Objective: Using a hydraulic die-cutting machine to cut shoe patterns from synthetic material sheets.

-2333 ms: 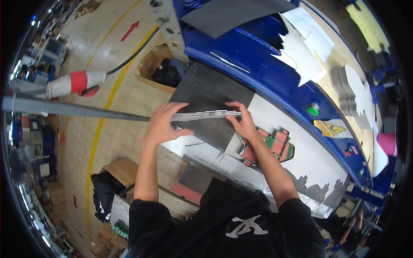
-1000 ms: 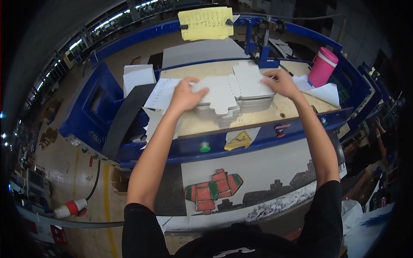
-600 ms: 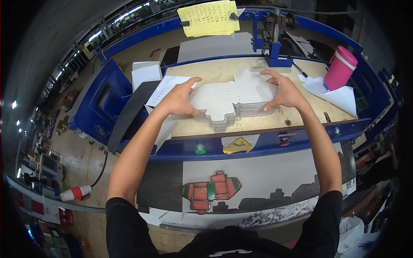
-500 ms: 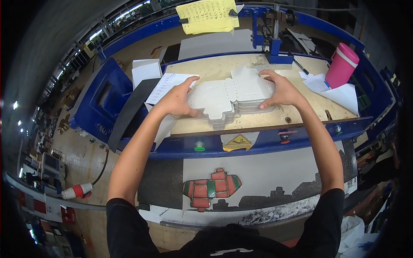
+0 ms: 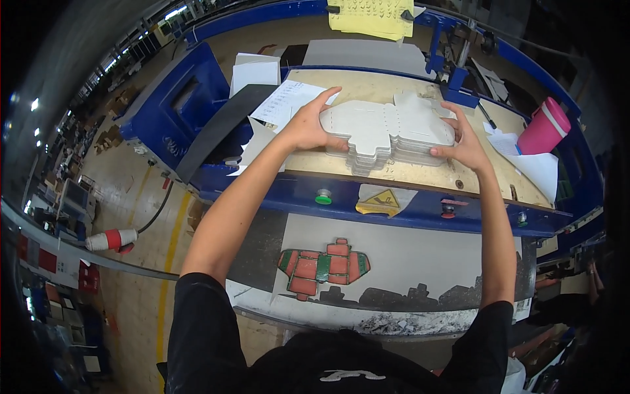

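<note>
Two bare hands flank a thick stack of pale grey, notched card blanks (image 5: 371, 125) that lies on a pale wooden bench (image 5: 426, 178) framed in blue metal. The left hand (image 5: 313, 126) is at the stack's left end, its fingers spread wide apart from the thumb, which reaches along the near edge. The right hand (image 5: 467, 144) curves about the right end, its thumb touching the near side and its fingers standing apart from that thumb, toward the far corner.

Just beyond the left hand lies a white sheet with handwriting (image 5: 289, 98), near a curved dark grey strip (image 5: 226, 128). To the right of the stack, a black pen (image 5: 487, 117) rests on the wood, and a pink cylindrical bottle with a white band (image 5: 545, 127) stands tilted in view beside curled white paper (image 5: 535, 172).

On the blue front below the stack are a green round button (image 5: 323, 199) and a yellow triangular warning label (image 5: 382, 201). Lower down, a red-and-green cutting form with an irregular outline (image 5: 323, 268) lies on a flat, light grey sheet (image 5: 426, 253), well apart from both hands.
</note>
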Demonstrator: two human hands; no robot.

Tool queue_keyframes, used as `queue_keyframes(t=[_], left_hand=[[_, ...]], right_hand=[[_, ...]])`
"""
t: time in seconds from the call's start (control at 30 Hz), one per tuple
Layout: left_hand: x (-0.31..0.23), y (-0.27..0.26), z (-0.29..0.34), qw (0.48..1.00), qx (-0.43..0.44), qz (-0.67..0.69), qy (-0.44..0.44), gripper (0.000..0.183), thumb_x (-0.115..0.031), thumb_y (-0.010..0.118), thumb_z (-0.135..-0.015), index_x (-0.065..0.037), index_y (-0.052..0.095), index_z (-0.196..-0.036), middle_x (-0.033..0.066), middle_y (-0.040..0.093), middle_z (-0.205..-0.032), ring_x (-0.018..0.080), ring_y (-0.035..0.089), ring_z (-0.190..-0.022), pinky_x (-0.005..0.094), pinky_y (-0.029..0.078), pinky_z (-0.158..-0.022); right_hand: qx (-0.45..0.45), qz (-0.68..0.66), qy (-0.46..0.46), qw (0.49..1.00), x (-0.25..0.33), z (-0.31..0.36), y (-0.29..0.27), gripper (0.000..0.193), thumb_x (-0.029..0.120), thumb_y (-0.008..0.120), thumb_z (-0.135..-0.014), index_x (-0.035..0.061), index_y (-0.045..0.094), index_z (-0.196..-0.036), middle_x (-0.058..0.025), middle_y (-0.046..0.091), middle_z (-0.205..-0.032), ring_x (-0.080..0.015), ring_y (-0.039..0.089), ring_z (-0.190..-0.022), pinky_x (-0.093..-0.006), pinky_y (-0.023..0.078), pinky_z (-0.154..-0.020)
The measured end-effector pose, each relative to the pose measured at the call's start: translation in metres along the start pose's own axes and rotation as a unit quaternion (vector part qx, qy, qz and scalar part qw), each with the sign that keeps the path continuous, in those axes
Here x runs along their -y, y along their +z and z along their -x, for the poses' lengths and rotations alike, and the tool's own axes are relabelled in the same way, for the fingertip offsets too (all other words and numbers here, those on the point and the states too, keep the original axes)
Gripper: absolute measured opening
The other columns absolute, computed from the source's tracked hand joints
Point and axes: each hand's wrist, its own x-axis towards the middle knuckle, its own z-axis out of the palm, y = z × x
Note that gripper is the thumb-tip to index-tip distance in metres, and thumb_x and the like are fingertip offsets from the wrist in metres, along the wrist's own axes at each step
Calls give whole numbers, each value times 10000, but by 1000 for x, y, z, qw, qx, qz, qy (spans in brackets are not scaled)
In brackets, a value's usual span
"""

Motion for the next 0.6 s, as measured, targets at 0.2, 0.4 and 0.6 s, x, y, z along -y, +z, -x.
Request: queue_keyframes(t=[0.2, 0.4, 0.6], left_hand=[[30, 53, -6, 914, -234, 332, 11, 658, -477, 685, -1027, -44, 562, -1507, 255, 714, -1340, 304, 665, -1271, 402, 490, -1098], [10, 89, -26, 891, -391, 231, -16, 578, -531, 562, -1105, 5, 776, -1116, 211, 795, -1060, 361, 733, -1095, 430, 506, -1033], [-1, 84, 12, 861, -485, 29, 149, 423, -332, 672, -1047, 25, 666, -1274, 235, 729, -1221, 455, 693, -1093, 496, 527, -974]], right_hand=[[-278, -393, 133, 867, -14, -15, 38, 1090, 901, 219, -1000, 27, 537, -1569, -209, 638, -1491, -275, 570, -1392, -389, 342, -1251], [-411, -217, 80, 882, -37, -23, 60, 1085, 844, 133, -1045, 30, 846, -1128, -178, 670, -1447, -313, 532, -1392, -386, 237, -1297], [-460, 37, -67, 885, -35, 12, 63, 646, 547, 492, -1110, 4, 639, -1426, -165, 666, -1417, -303, 604, -1301, -408, 380, -1199]])
